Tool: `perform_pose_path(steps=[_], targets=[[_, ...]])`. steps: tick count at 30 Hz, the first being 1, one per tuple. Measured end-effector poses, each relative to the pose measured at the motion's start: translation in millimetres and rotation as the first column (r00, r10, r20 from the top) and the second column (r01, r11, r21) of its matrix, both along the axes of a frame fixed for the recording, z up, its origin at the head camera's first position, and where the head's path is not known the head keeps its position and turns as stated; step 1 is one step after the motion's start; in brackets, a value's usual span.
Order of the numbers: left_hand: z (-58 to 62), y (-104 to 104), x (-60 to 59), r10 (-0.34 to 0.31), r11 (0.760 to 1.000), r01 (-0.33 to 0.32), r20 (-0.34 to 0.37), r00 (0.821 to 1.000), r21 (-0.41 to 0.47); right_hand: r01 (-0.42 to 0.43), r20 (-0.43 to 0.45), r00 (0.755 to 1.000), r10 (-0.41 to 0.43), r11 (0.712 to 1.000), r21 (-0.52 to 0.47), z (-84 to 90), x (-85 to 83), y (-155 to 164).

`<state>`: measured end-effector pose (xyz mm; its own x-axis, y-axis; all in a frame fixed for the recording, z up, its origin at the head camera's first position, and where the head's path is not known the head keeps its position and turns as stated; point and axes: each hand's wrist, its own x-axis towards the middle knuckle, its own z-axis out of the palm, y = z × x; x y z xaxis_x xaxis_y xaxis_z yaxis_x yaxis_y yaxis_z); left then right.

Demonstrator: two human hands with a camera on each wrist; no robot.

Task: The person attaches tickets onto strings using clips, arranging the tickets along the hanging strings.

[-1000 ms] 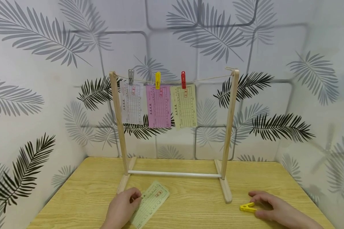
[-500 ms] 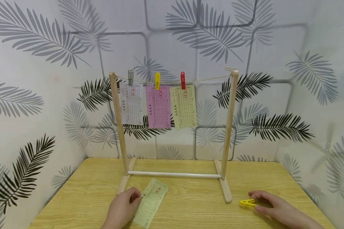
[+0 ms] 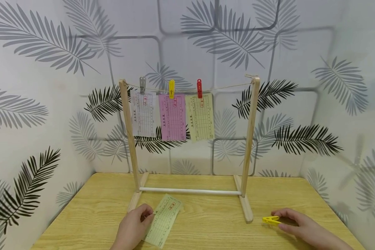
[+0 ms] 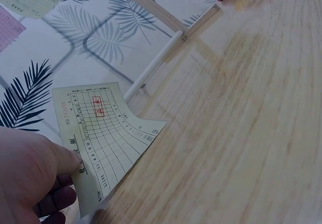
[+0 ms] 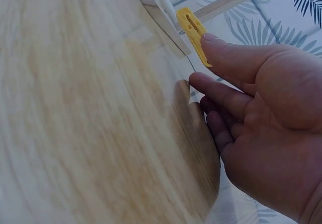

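Observation:
My left hand (image 3: 134,225) pinches the left edge of a pale green receipt slip (image 3: 164,222) low over the table. In the left wrist view the slip (image 4: 103,133) curves, with its red stamp facing up and my thumb lying over its edge. At the right, my right hand (image 3: 300,227) holds a yellow clothespin (image 3: 271,220) by its handle end, between thumb and forefinger. The clothespin (image 5: 193,35) points away from the palm in the right wrist view; the other fingers are curled beneath.
A wooden rack (image 3: 249,146) with a white crossbar (image 3: 190,190) stands at the back of the table (image 3: 206,222). From its string hang a white slip (image 3: 144,118), a pink slip (image 3: 173,119) and a yellow-green slip (image 3: 201,119), clipped by grey, yellow and red clothespins.
The slip in my left hand has swung to a steeper angle, its far end shifting slightly left. The clothespin in my right hand has tilted and risen a little. Both hands stay nearly in place.

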<state>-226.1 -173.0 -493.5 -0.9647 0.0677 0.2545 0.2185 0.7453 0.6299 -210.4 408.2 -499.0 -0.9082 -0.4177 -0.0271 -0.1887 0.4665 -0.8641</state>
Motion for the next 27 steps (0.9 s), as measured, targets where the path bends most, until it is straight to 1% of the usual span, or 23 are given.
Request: perform_pose_path(steps=[3,7,10,15,19,27], targets=[[0.9,0.3,0.1,0.004,1.000,-0.004,-0.006,1.000,0.001,0.023,0.029,0.999,-0.022,1.000,-0.020,2.0,-0.6,-0.6],[1.0,0.3,-0.1,0.018,1.000,-0.018,-0.005,1.000,0.015,0.063,0.100,0.993,-0.057,0.996,-0.061,4.5,-2.8,-1.6],[0.4,0.2,-0.7,0.031,0.999,-0.031,0.002,1.000,0.036,0.130,0.132,0.984,-0.124,0.991,-0.037,6.3,-4.6,-2.7],[1.3,0.5,-1.2,0.039,0.997,-0.040,0.002,0.999,0.060,0.226,0.153,0.963,-0.222,0.974,-0.010,8.1,-6.3,-3.4],[1.9,0.5,-1.4,0.042,0.996,-0.042,0.006,0.999,0.073,0.255,0.172,0.954,-0.247,0.966,-0.028,7.7,-6.4,-3.6],[1.0,0.7,-2.3,0.048,0.996,-0.048,0.001,0.999,0.078,0.269,0.176,0.951,-0.253,0.961,-0.072,6.3,-5.8,-3.3]])
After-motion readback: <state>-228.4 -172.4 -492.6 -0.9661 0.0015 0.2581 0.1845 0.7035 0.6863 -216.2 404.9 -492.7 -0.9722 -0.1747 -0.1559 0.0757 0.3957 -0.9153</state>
